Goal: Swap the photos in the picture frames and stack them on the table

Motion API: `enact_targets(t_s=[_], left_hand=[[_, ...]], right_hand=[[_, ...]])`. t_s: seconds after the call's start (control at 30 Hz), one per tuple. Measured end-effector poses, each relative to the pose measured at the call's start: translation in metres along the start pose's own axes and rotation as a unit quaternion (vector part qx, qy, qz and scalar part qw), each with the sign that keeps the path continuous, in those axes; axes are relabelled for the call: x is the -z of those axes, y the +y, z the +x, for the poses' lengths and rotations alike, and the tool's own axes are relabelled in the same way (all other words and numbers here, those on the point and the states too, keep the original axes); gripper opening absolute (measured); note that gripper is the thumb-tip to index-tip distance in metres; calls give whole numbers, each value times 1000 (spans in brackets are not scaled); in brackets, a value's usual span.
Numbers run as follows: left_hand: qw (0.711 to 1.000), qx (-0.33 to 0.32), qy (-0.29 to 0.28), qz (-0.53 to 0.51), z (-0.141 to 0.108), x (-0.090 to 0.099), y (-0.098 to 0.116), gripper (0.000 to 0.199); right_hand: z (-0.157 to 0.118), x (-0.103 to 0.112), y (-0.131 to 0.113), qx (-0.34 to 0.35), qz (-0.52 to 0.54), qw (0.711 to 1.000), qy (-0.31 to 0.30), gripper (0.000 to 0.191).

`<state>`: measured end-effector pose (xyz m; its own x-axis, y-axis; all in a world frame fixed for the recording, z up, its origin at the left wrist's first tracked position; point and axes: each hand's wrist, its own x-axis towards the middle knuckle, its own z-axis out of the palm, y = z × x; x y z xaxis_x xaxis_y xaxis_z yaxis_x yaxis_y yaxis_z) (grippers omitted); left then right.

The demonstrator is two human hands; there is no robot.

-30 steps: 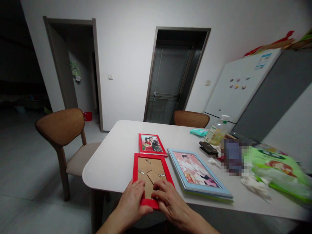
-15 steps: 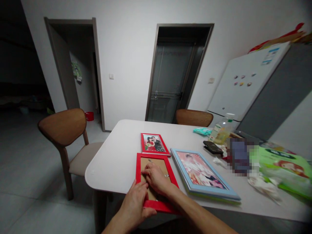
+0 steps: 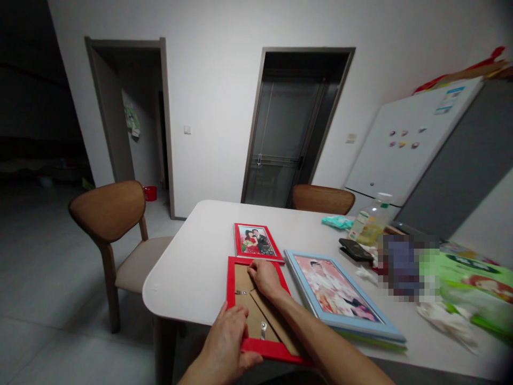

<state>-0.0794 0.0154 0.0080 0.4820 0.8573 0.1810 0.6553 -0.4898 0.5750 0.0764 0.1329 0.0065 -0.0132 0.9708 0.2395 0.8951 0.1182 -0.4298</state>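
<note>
A red picture frame (image 3: 272, 350) lies face down at the table's near edge, its brown backing board (image 3: 242, 278) upward. My left hand (image 3: 230, 334) grips the frame's lower left side, fingers over the rim and thumb along the bottom bar. My right hand (image 3: 265, 277) is closed in a pinch at the top of the backing; what its fingertips hold, if anything, is hidden. One metal hanger (image 3: 241, 292) shows on the left of the board, another metal hanger (image 3: 263, 330) near the bottom. A strip of brown board (image 3: 276, 321) slants under my right forearm.
Beyond lies a red framed couple picture (image 3: 256, 240). To the right are a blue framed picture (image 3: 336, 289) on a stack, a black wallet-like item (image 3: 355, 249), a bottle (image 3: 371, 222), crumpled tissue (image 3: 447, 321) and a green pack (image 3: 476, 278). Chairs (image 3: 108, 211) stand around the white table (image 3: 188, 267).
My right hand has moved from the left-middle of the backing up to its top, uncovering the left and bottom hangers. My left hand stays on the frame. The view has shifted slightly.
</note>
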Motion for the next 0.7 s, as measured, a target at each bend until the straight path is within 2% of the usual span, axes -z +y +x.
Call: enact_targets(t_s=[0.13,0.3,0.43,0.53,0.6,0.7], left_hand=[[1000,-5,-6,22,0,2,2,55],[998,6,-17,61,0,1,4,68],[993,-39,-61,90,11,-9,17,59],[987,-61,-97,109,20,-24,23,50],[988,-57,-82,116,21,-32,20,46],[992,-88,-20,91,17,-31,10,46]], right_hand=[[13,-8,5,-59,3,998,16,14],[15,-4,7,-67,53,996,40,15],[5,8,13,-36,125,990,47,27],[-12,24,19,-26,176,983,44,27],[-25,39,23,-42,262,963,53,26],[-44,62,28,-95,428,893,103,25]])
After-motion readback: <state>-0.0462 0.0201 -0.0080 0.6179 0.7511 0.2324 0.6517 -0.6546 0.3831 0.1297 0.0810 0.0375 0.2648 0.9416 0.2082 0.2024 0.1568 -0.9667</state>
